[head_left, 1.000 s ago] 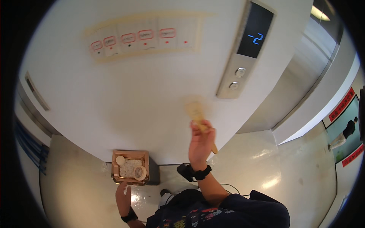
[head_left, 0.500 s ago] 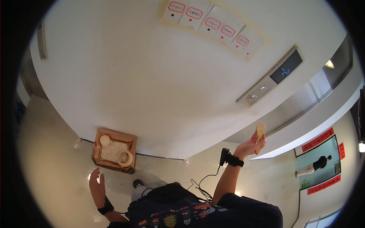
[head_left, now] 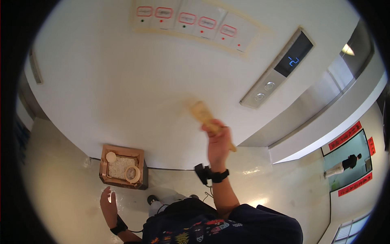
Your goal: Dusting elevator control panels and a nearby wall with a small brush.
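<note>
My right hand [head_left: 217,140] is raised in front of a white wall [head_left: 122,101] and grips a tan wooden-handled brush [head_left: 203,114], its pale head pressed against or close to the wall, left of the lift button panel [head_left: 264,91]. My left hand [head_left: 109,205] hangs low by my side, fingers apart, holding nothing. It is above the floor, just below a wooden box [head_left: 122,166] that stands against the wall base and holds a roll of tape, a small round lid and pale grainy stuff.
A metal lift panel with two round buttons and a blue lit display [head_left: 293,61] is on the wall beside the steel lift door frame [head_left: 321,101]. Several red-framed notices [head_left: 187,18] hang above. A person [head_left: 345,164] stands far off at the right.
My right hand swung the brush from the right near the lift frame back left and up onto the white wall. The view shifted slightly; my left hand stayed low.
</note>
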Available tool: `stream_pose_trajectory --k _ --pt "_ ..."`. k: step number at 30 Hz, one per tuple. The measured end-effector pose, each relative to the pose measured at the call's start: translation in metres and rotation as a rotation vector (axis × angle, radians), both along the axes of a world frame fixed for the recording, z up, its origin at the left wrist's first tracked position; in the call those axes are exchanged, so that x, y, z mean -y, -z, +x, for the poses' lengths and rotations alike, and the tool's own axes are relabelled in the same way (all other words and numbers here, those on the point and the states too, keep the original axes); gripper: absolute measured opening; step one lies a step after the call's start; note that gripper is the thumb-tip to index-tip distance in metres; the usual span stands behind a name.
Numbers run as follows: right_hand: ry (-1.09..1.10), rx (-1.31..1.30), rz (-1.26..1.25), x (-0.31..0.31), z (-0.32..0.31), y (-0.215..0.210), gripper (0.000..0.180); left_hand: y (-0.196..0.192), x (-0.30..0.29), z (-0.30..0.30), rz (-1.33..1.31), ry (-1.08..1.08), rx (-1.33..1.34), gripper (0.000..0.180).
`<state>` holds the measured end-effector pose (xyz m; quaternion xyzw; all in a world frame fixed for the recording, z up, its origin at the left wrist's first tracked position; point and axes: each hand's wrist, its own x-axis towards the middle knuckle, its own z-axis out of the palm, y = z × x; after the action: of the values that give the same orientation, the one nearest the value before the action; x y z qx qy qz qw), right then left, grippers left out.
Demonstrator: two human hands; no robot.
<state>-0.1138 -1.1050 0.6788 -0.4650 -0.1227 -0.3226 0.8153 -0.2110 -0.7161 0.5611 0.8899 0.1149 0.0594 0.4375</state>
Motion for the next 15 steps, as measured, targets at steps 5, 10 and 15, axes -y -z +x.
stream_pose_trajectory --k 5,10,15 --pt "0.689 0.149 0.256 0.163 -0.064 -0.002 0.034 -0.001 0.038 0.006 0.028 0.077 -0.081 0.029" --pt "1.082 0.269 0.263 0.272 -0.196 -0.008 0.037 -0.002 0.102 0.046 -0.054 0.307 -0.035 0.029" --pt "1.314 0.266 0.359 0.289 -0.25 -0.011 0.038 -0.017 0.192 0.097 -0.033 0.563 0.199 0.028"
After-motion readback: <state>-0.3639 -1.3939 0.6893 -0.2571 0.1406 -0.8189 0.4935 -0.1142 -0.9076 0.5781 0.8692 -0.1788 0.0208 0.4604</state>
